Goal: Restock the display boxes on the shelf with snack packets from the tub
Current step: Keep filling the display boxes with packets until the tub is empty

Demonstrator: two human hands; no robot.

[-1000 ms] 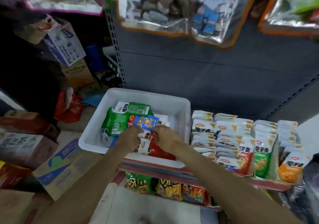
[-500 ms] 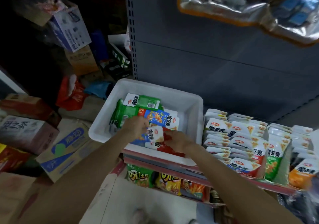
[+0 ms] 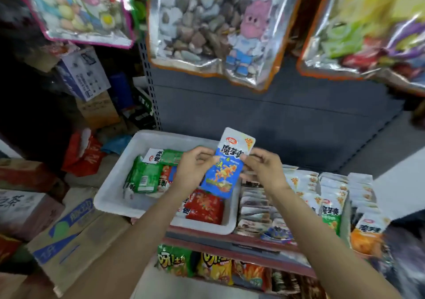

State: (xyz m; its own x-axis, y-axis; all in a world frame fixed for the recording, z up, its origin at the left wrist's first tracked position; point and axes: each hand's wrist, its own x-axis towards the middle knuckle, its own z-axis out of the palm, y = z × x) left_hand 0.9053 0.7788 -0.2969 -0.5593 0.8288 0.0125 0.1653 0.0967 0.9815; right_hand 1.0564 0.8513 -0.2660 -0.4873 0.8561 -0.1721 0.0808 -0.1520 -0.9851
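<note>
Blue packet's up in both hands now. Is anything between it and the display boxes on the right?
Nothing visible blocks it. The blue packet is held above the white tub, pinched by the left hand and right hand. The display boxes sit just right of the tub, open-topped, though already well filled with packets.

Blue-and-white snack packet (image 3: 226,167) upright, slightly tilted, above the white tub (image 3: 110,195) — pinched at both side edges. Tub on shelf edge w/ green packets (image 3: 145,176) at left, red packet (image 3: 203,207) at front right. Display boxes (image 3: 305,197) just right of tub — rows of white-topped packets, packed upright.
</note>
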